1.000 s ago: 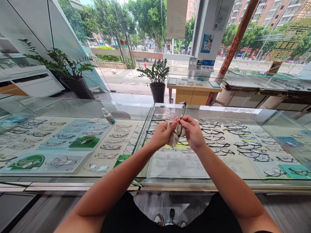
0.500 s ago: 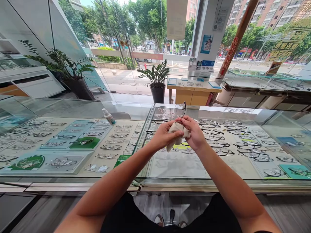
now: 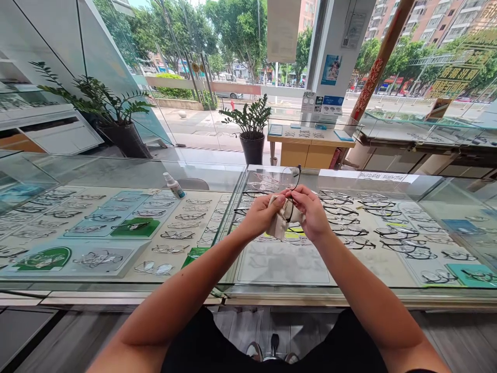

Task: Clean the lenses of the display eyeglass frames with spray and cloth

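One glass surface (image 3: 283, 267) stretches across, with rows of frames (image 3: 339, 220) showing beneath it. Above it, the left grip (image 3: 257, 217) is clamped on a cloth (image 3: 277, 228), and the right grip (image 3: 316, 215) pinches the glasses (image 3: 300, 175). The cloth is pale beige and creased, its lower edge hanging loose. Held upended between the two grips, the glasses look slim and dark-rimmed: one clear, rounded lens juts above the fingertips, the other lies lower, against the cloth.
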Motion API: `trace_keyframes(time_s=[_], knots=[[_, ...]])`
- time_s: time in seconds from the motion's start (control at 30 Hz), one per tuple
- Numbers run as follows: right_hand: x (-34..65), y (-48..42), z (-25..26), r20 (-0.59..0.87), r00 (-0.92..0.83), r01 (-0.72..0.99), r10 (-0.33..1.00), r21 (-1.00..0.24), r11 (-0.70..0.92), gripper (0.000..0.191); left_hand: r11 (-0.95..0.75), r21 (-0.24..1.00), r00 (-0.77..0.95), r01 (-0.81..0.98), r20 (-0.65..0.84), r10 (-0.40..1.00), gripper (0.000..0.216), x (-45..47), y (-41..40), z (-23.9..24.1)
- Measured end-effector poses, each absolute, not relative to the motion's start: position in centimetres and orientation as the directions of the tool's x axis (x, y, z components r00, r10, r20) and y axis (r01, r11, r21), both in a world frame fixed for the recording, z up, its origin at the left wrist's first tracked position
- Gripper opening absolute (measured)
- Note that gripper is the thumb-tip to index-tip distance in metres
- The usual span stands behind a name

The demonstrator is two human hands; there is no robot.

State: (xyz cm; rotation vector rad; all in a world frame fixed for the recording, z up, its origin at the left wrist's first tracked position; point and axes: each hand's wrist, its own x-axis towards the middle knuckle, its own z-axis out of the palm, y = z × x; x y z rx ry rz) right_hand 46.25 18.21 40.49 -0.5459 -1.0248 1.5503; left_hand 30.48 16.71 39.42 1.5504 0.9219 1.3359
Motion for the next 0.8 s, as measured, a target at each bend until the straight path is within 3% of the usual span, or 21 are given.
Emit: trace_keyframes(time_s=[0.27,0.43,0.63,0.8], knots=[[46.83,18.46,40.74,0.187,-0.248,-0.544,0.951,-0.839,0.023,0.022,-0.329,0.943,0.369,-0.055,0.325,0.871,0.052,29.90,16.25,39.80],[46.75,18.34,40.59,0.203,-0.292,-0.538,0.935,-0.843,0.015,0.022,-0.301,0.952,0.218,-0.045,0.304,0.927,0.055,30.18,16.36,39.24],[46.38,18.07,40.26,0.288,-0.275,-0.492,0.917,-0.862,0.123,0.011,-0.366,0.930,0.003,-0.029,0.367,0.930,0.062,30.51,16.57,39.40],[46.62,18.10,40.61,0.245,-0.288,-0.504,0.926,-0.861,0.071,0.014,-0.419,0.907,0.104,0.029,0.414,0.904,0.063,30.44,16.24,40.01]])
